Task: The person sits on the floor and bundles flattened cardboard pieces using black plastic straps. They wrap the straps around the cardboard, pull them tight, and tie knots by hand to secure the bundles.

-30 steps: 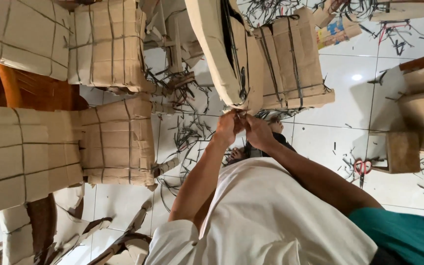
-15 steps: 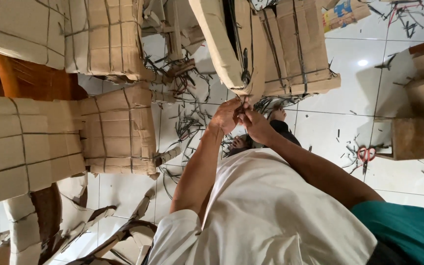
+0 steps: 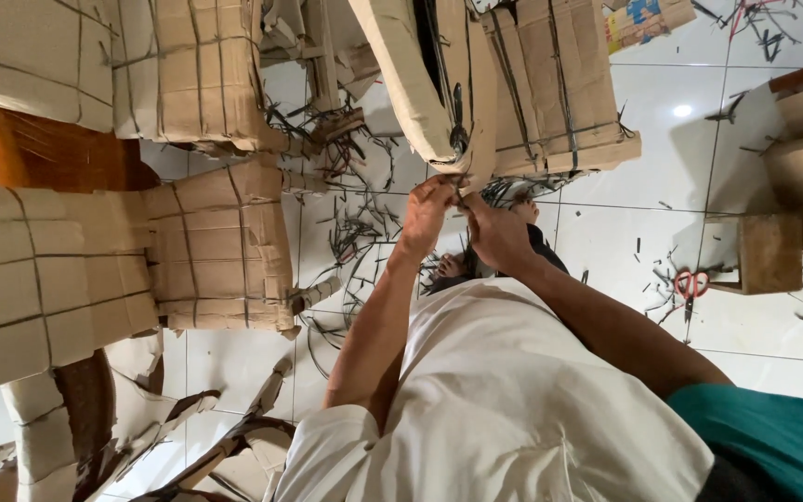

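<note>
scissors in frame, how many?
1: red-handled scissors on the white tile floor, right of both hands, beside a small wooden block. More may be hidden under the cardboard and strap scraps.

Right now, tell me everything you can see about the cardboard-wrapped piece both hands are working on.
The cardboard-wrapped piece is long, tan and curved, bound in dark straps, with a dark gap along its middle. It leans beside a strapped cardboard bundle. The left hand and right hand pinch its lower edge, above the white tiled floor.

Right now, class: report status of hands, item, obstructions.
Left hand and right hand pinch cardboard bundle at its edge. Black straps litter floor below.
</note>
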